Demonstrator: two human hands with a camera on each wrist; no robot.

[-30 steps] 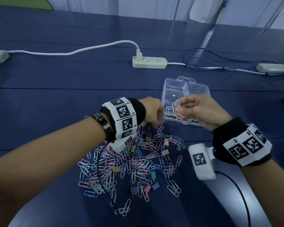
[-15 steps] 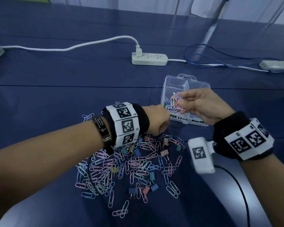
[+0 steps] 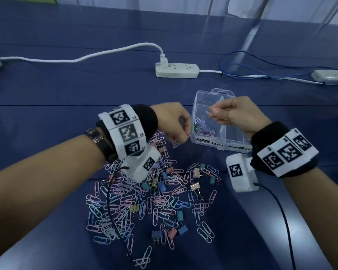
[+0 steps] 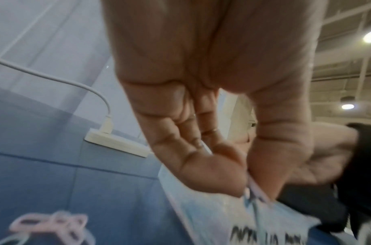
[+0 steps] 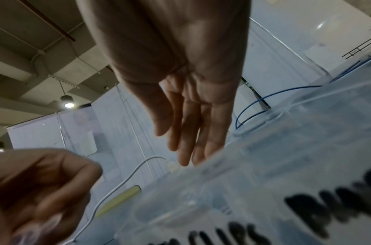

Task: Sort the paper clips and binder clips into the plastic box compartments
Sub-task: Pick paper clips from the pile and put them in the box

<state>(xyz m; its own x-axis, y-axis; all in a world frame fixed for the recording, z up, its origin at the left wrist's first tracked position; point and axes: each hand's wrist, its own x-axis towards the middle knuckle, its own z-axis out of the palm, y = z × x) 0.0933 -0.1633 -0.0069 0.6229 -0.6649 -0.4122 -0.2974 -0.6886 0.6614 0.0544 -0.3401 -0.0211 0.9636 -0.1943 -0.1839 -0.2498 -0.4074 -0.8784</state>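
The left hand (image 3: pixel 174 121) pinches pastel wire paper clips (image 3: pixel 176 143) beside the clear plastic box (image 3: pixel 200 101), while the right hand (image 3: pixel 236 114) hangs above it, fingers (image 5: pixel 188 132) loose, holding nothing.

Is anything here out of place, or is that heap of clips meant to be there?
Nothing looks damaged. The loose heap of paper clips and binder clips on the table is simply unsorted. One oddity: something green lies among the clips in the plastic box's paper-clip compartment; I cannot tell what.

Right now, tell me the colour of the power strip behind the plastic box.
White; the power strip shows best in the head view.
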